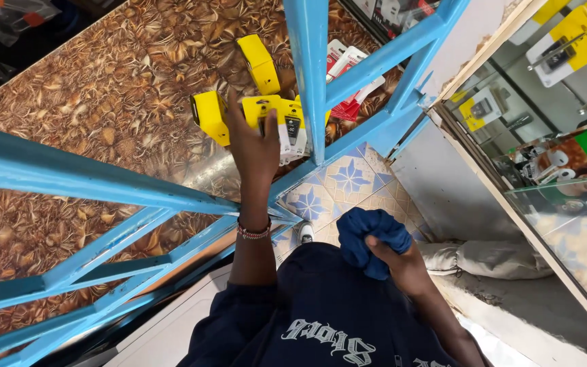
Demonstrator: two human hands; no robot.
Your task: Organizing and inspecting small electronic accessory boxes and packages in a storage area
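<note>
The yellow pack [266,112] lies flat on the patterned counter [103,88], under the fingers of the left hand [254,146]. The hand is flattened on it, fingers spread over its top edge and thumb beside its lower part; no closed grip is visible. The arm reaches the counter through a gap in the blue frame [310,75].

Risk: the pack is one of a loose cluster. Touching it on the right of the hand is a white-and-grey pack [292,136]; just left of the hand is a yellow box [210,117]; beyond the fingertips stands a second yellow box [259,62]. A sideways drag would likely push these neighbours out of place. The counter edge runs just below the wrist, so a pull toward the body could slide a pack off onto the tiled floor [348,180].

Obstruction: the upright frame bar stands just right of the hand, with red packs [351,102] behind it. The gap is narrow; a pack lifted flat may catch on a bar.

The right hand [402,261] is well apart, closed on a bunched blue cloth [371,238] near the chest. A glass case [565,156] stands far to the right
</note>
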